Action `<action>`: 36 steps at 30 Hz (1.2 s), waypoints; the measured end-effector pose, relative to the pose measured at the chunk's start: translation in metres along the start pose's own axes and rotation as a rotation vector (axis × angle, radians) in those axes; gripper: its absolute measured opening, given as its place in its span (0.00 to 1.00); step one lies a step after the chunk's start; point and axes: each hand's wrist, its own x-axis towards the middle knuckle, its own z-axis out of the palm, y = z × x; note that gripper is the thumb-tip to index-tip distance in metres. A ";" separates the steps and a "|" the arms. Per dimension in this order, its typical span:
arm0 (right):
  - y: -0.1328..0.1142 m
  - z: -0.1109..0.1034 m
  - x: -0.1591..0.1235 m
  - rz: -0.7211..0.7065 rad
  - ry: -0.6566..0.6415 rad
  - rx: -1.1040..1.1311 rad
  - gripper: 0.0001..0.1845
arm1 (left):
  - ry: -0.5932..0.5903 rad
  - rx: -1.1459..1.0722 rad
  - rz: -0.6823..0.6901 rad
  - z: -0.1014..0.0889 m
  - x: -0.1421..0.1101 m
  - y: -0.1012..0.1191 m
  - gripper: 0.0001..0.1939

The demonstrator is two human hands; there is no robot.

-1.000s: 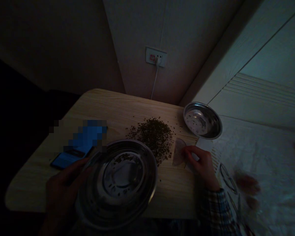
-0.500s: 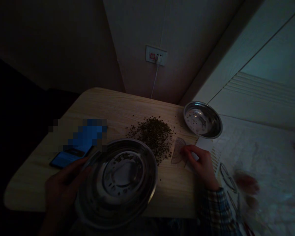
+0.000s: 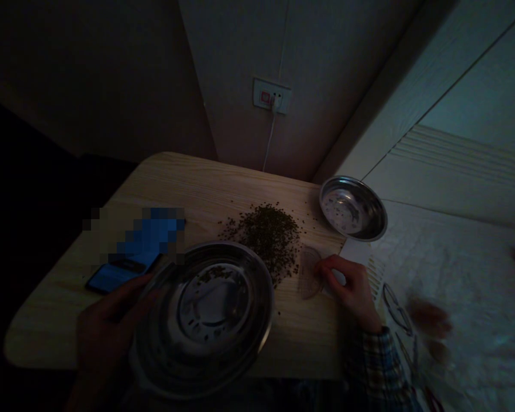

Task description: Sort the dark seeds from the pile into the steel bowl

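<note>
My left hand (image 3: 111,320) is closed on the near-left rim of a shiny metal bowl (image 3: 257,343), tilted over the front of the table. A few small dark grains (image 3: 217,273) show inside this bowl. Thumb and fingers of my right hand (image 3: 345,286) pinch the right, curved edge of a clear protractor (image 3: 308,274), just above or on the tabletop; which one I cannot tell. To its left spreads a loose pile of small dark grains (image 3: 270,234) on the wood. The protractor's straight edge faces the pile.
A second metal bowl (image 3: 354,209) stands at the table's back right corner. On the left of the wooden table (image 3: 189,177) lies a phone (image 3: 120,274), partly blurred out. A pale comb (image 3: 375,274) and glasses (image 3: 397,309) lie at right. A plugged-in cable (image 3: 269,140) hangs from the wall socket.
The protractor has turned in my right fingers and its face shows more fully, its near edge slightly lower. Grains in the held bowl show more clearly. The left hand has hardly moved.
</note>
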 end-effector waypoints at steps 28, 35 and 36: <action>-0.003 -0.003 0.003 0.072 -0.080 0.058 0.13 | -0.015 -0.032 -0.013 -0.002 0.000 -0.003 0.25; -0.005 -0.005 0.002 0.087 -0.026 0.023 0.13 | -0.022 -0.017 -0.021 -0.002 -0.001 0.000 0.25; -0.005 -0.006 0.002 0.085 -0.017 0.015 0.13 | -0.018 -0.017 -0.021 -0.002 -0.001 0.001 0.25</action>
